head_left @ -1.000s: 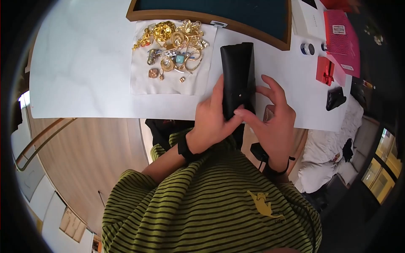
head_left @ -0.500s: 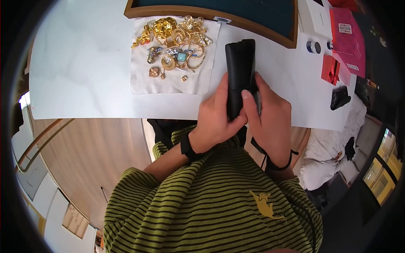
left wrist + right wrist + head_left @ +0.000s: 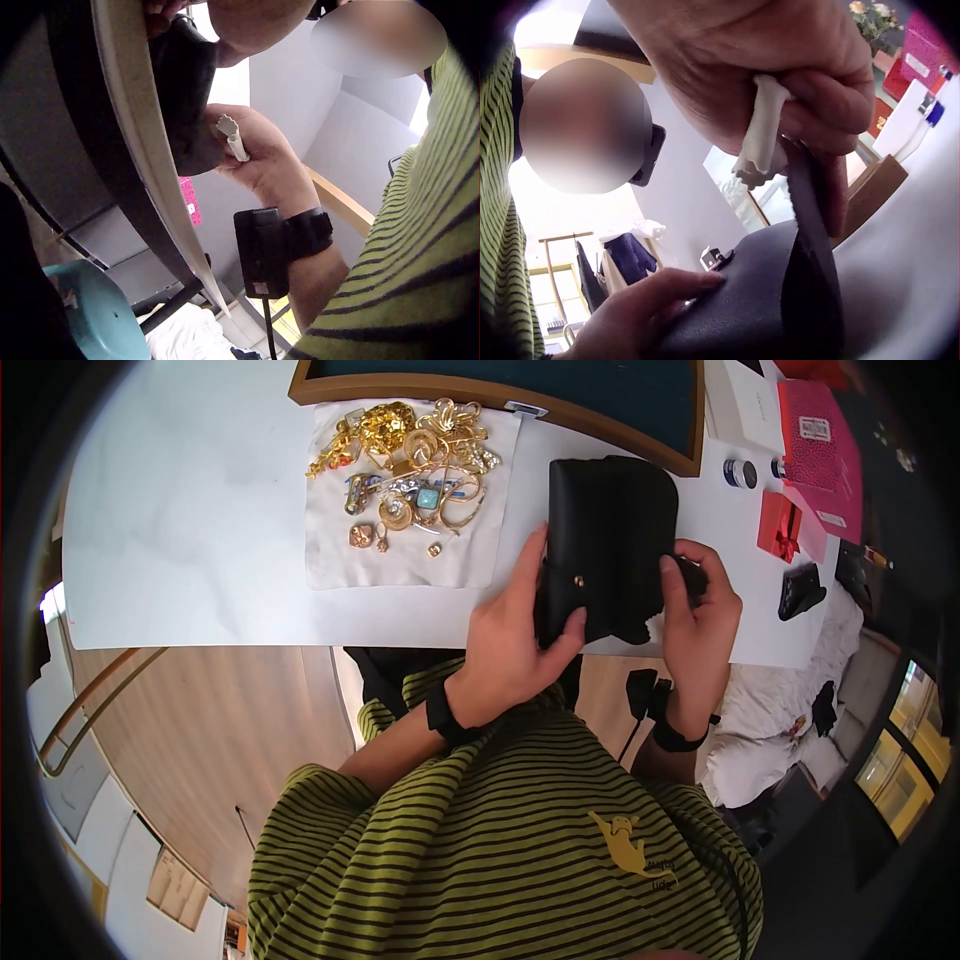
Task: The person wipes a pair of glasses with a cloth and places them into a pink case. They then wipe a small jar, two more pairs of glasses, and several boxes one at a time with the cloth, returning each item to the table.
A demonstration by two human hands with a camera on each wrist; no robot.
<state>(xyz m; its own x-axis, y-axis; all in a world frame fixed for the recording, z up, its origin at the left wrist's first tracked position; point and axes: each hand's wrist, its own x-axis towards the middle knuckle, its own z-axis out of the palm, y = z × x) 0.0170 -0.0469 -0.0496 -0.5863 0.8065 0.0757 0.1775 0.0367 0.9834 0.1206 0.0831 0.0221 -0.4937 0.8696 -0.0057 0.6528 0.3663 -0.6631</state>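
Observation:
A black leather case [image 3: 600,540] with a metal snap is held over the table's near edge, its flap folded out to the right. My left hand [image 3: 505,660] grips its left side, fingers along the edge and thumb on the front below the snap. At the other side my right hand [image 3: 705,620] pinches the flap's edge between thumb and fingers. In the right wrist view a small white rolled piece [image 3: 761,135] with a scalloped edge sticks out of the curled right fingers. The left wrist view shows the case's underside [image 3: 180,97] near the table edge.
Gold jewelry [image 3: 420,450] lies heaped on a white cloth [image 3: 400,565] to the left. Behind is a wooden tray [image 3: 600,433] with dark lining. Along the right stand a small jar [image 3: 740,473], a red gift box [image 3: 778,525], a pink packet [image 3: 815,460] and a small black pouch [image 3: 802,590].
The flap of the case has opened out to the right, widening it. My right hand has moved right with the flap's edge, while the left hand keeps its grip.

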